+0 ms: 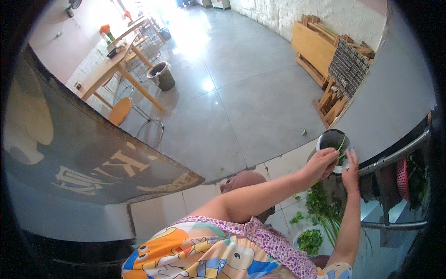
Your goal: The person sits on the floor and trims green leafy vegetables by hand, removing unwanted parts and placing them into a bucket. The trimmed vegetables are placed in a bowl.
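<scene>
My left hand point(325, 162) pinches a thin green stem point(343, 141) over a small waste bin point(327, 140) lined with a plastic bag. Close to the stem's lower part is my right hand point(350, 171), its fingers blurred and spread, with nothing visibly held in them. Below both hands, a heap of leafy green herbs point(316, 204) lies on the floor, with long pale-green stalks point(329, 226) trailing towards me. Picked leaves point(310, 241) fill a light-coloured bowl point(296, 240) beside the stalks.
A metal rack point(393, 156) stands close on my right, holding a pink basket point(402, 179) with greens. At left is a dark panel point(115, 167) bearing writing. Beyond are a wooden table point(104, 71), a stool point(121, 111), another bin point(165, 80) and stacked wooden boards point(313, 48).
</scene>
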`<state>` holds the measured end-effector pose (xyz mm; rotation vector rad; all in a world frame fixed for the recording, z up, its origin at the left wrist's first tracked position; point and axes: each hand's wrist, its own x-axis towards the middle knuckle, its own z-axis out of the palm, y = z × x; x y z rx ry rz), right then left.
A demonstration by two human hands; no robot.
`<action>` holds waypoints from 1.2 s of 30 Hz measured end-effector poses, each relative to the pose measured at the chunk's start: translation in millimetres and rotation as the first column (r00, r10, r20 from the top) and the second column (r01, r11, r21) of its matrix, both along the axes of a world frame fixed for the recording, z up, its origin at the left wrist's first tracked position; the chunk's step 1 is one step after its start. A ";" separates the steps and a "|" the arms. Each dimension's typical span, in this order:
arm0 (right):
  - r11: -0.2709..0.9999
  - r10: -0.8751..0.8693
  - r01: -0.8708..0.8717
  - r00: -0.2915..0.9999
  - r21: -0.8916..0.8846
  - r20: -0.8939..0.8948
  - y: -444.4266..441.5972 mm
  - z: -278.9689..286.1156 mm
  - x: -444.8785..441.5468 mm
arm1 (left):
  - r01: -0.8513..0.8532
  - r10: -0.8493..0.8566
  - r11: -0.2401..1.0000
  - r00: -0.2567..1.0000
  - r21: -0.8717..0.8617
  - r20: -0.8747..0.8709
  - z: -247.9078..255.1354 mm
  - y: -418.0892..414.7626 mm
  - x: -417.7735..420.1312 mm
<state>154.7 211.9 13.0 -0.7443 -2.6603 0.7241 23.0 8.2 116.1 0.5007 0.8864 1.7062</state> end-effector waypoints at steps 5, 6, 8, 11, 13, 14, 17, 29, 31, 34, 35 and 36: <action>0.826 0.421 -0.290 0.887 -0.483 0.188 -110.0 -44.9 24.8 | 0.026 -0.027 0.999 0.999 0.030 0.022 5.4 -7.2 4.3; 0.846 0.419 -0.314 0.891 -0.431 0.174 -125.0 -62.5 27.4 | 0.041 -0.041 0.999 0.999 0.029 0.026 6.0 -8.6 6.1; 0.818 0.401 -0.307 0.910 -0.486 0.101 -143.0 -98.2 29.6 | 0.072 -0.074 0.996 0.997 0.046 0.023 7.9 -10.9 8.0; 0.702 0.279 -0.168 0.959 -0.692 0.050 -162.8 -126.2 34.7 | 0.056 -0.053 0.998 0.990 -0.017 0.132 9.3 -11.7 2.7; 0.720 0.188 -0.125 0.982 -0.683 0.018 -170.5 -119.4 41.4 | -0.052 0.048 0.997 0.996 0.055 0.069 6.3 -8.3 -7.3; 0.649 0.130 -0.070 0.991 -0.758 0.020 -172.3 -108.6 45.0 | -0.107 0.104 0.992 0.993 0.066 0.046 3.2 -5.3 -14.6; 0.748 0.049 -0.142 0.986 -0.649 -0.159 -162.3 -56.2 53.6 | -0.277 0.274 0.926 0.961 0.255 0.049 -8.4 12.4 -32.4; 0.628 -0.287 -0.252 0.804 -0.736 -0.520 -50.5 150.1 -21.0 | 0.063 -0.068 0.997 0.983 -0.033 -0.173 -4.6 27.0 1.7; 0.695 -0.255 -0.210 0.822 -0.687 -0.509 -44.0 159.3 -26.8 | 0.102 -0.094 0.995 0.966 0.018 -0.242 -2.8 27.9 12.6; 0.649 -0.274 -0.226 0.821 -0.727 -0.500 -38.3 159.9 -25.3 | 0.102 -0.079 0.993 0.957 0.068 -0.277 -2.8 30.1 16.9; 0.600 -0.260 -0.286 0.814 -0.747 -0.520 -37.7 159.1 -23.1 | 0.108 -0.090 0.992 0.968 0.064 -0.236 -3.2 29.6 16.9; 0.604 -0.228 -0.308 0.817 -0.735 -0.530 -37.2 159.5 -19.0 | 0.115 -0.101 0.992 0.976 0.059 -0.194 -2.5 30.7 15.2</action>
